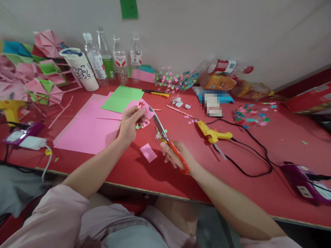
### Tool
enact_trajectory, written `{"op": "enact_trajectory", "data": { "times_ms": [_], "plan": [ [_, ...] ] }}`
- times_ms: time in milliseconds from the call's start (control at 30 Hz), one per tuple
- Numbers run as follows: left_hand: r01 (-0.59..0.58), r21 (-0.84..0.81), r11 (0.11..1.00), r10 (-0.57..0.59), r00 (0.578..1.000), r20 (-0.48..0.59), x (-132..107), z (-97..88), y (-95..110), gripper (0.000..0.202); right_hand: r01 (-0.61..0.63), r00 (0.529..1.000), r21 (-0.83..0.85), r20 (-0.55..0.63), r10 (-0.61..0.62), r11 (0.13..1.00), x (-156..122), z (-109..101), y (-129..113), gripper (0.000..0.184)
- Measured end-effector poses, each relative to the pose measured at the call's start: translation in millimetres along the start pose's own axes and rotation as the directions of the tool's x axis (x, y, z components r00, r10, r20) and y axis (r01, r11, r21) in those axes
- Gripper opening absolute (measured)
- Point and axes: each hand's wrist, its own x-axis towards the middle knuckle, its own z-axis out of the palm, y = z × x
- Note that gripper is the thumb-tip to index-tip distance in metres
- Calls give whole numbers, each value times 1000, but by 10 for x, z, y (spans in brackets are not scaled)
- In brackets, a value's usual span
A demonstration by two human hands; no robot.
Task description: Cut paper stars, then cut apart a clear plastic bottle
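Observation:
My left hand [130, 120] pinches a small piece of pink paper [148, 113] with a star-shaped red spot near its top, by the fingertips. In my right hand [178, 153] are scissors with orange handles [179, 156], my fingers wrapped round the loops. Their blades point up and to the left, with the tips beside the pink paper; I cannot tell whether they touch it. A small pink paper square [148, 153] lies on the red table below the blades. Small paper stars [158, 134] are scattered behind the scissors.
Pink sheets [82, 127] and a green sheet [122, 99] lie left. Behind stand several plastic bottles [119, 62] and a white cup [84, 74]. A yellow glue gun [212, 132] with a black cord lies right, near a purple power strip [305, 184]. Folded paper shapes [42, 88] crowd the far left.

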Motion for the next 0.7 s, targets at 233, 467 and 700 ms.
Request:
{"op": "enact_trajectory", "data": {
  "times_ms": [233,467,700],
  "plan": [
    [9,118,993,-24,992,125,-23,19,-32,29,-2,1000,13,-25,2,1000,21,7,24,50],
    [36,-10,999,-35,998,57,8,16,9,18,-21,999,-16,-44,20,1000,20,7,4,50],
    [71,-12,997,-70,996,52,-19,38,45,17,-24,999,-61,-31,22,998,44,-1,31,50]
  ]
}}
